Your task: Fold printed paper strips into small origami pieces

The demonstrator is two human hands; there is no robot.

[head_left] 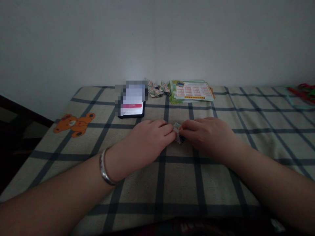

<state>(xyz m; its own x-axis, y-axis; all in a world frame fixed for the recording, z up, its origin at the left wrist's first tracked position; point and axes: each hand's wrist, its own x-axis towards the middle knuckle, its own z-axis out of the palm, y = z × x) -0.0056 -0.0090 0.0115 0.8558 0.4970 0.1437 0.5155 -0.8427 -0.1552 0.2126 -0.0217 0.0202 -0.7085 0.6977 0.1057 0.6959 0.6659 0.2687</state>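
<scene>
Low over the checked cloth, a small folded piece of printed paper (178, 134) sits between my two hands. My left hand (150, 139), with a silver bangle on its wrist, pinches the paper's left side. From the other side, my right hand (209, 132) grips it with thumb and fingers closed. Part of the paper is hidden behind the fingertips. Beyond my hands lie several folded paper pieces (158, 89) in a similar print, beside a stack of printed sheets (193, 90) that has a calendar grid on top.
A lit phone (133, 100), partly blurred out, lies at the back left of the checked tablecloth (137, 196). An orange bear cutout (73, 124) is near the left edge. Red and green items (306, 93) lie far right. A pale wall (152, 39) rises behind.
</scene>
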